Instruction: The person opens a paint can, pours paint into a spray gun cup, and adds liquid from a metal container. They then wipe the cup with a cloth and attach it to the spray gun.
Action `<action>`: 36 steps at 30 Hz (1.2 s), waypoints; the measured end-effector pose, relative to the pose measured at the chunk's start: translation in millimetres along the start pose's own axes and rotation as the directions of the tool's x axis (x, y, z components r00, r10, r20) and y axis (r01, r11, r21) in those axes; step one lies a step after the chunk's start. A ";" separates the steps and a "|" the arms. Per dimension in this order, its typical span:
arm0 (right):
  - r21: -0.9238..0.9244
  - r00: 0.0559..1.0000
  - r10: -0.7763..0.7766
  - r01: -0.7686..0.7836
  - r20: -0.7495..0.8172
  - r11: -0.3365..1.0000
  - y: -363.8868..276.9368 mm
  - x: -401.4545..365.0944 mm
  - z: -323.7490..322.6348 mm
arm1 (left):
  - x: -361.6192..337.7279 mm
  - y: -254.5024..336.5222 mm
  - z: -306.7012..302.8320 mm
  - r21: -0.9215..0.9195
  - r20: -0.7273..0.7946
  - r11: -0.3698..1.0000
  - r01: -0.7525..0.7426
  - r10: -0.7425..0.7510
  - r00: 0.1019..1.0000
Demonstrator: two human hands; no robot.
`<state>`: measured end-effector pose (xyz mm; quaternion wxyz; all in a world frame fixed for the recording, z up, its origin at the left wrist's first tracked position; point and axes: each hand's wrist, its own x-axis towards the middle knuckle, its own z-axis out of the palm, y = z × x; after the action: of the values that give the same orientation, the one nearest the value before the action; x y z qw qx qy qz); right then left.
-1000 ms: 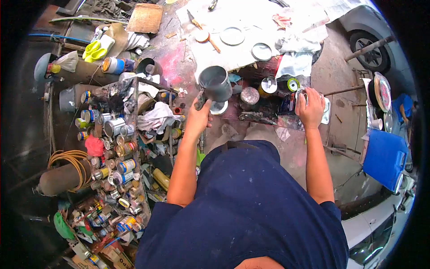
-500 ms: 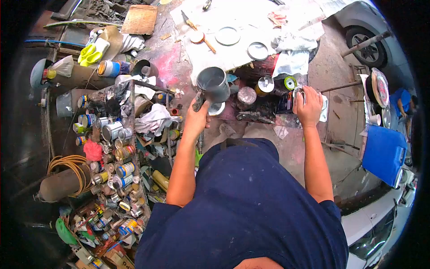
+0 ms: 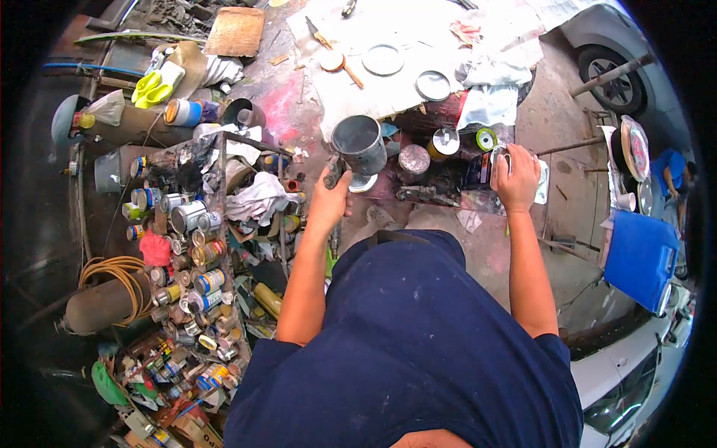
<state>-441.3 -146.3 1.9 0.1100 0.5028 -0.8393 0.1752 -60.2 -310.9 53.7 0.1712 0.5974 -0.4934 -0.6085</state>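
Observation:
My left hand (image 3: 331, 201) is closed round the dark, stained handle of a grey cup (image 3: 358, 142). The cup is held up over the work surface with its mouth facing me, and its inside looks dark grey. Under it a round, shiny lid or tin (image 3: 363, 183) shows in part. On the right, my right hand (image 3: 517, 179) grips the top of a dark can with a printed label (image 3: 478, 172), its fingers bent over the upper edge. Beside that can stand a tin with a green rim (image 3: 486, 139), a white-topped tin (image 3: 446, 141) and a paint-crusted tin (image 3: 414, 160).
White paper (image 3: 403, 30) ahead carries round lids (image 3: 382, 60) and a brush (image 3: 347, 71). Many paint cans (image 3: 188, 218) crowd the shelf at left. A blue jerrycan (image 3: 641, 257) and parked cars (image 3: 627, 373) are on the right, where a person in blue (image 3: 667, 170) bends down.
The cup has shifted slightly in my left hand's grasp or tilt, a little rightward and down. My right hand stays on the can. The person at far right has moved slightly.

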 end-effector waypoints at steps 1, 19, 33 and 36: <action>0.000 1.000 -0.001 0.001 -0.002 1.000 -0.1 -0.3 0.1 | 0.4 -1.3 -0.1 0.000 0.003 1.000 0.003 -0.003 1.000; 0.004 1.000 0.003 -0.003 -0.006 1.000 -0.3 -0.5 -0.2 | -3.7 -1.5 2.9 -0.017 -0.007 0.999 0.027 -0.027 1.000; 0.013 1.000 0.005 -0.005 -0.006 1.000 -1.8 -0.4 -2.1 | -4.9 -5.7 1.7 -0.036 -0.011 0.999 0.036 -0.037 0.999; 0.005 1.000 -0.002 0.002 -0.007 1.000 -1.1 -0.6 -1.3 | -4.0 -8.3 1.1 -0.042 -0.009 0.999 0.023 -0.024 1.000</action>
<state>-440.0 -145.8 3.1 0.1116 0.5034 -0.8380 0.1788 -57.1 -303.5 49.0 0.1788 0.6023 -0.4726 -0.6180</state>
